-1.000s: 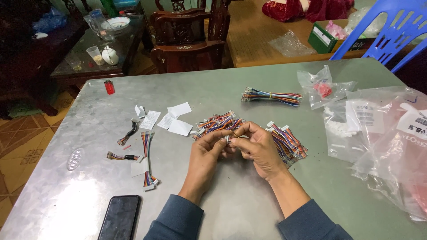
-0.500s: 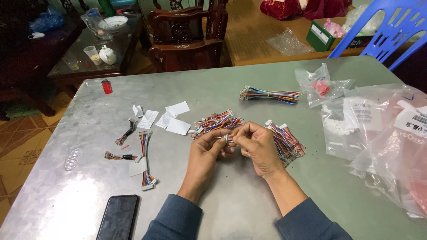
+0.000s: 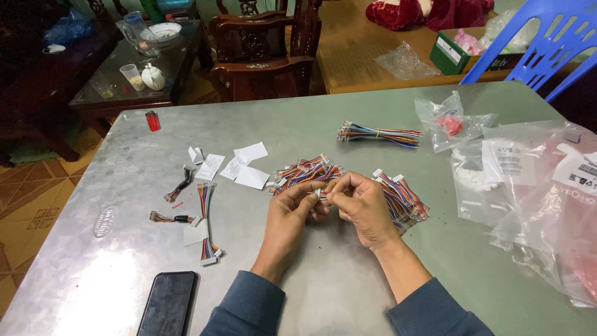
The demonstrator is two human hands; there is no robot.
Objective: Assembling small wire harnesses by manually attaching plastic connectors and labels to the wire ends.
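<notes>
Connector (image 3: 319,194), small and white, is pinched between left hand (image 3: 291,214) and right hand (image 3: 360,205) over the table (image 3: 298,130), beside wire bundles (image 3: 305,173).

Left hand (image 3: 291,214) and right hand (image 3: 362,205) meet fingertip to fingertip at centre, fingers curled in a pinch, forearms angled inward.
</notes>
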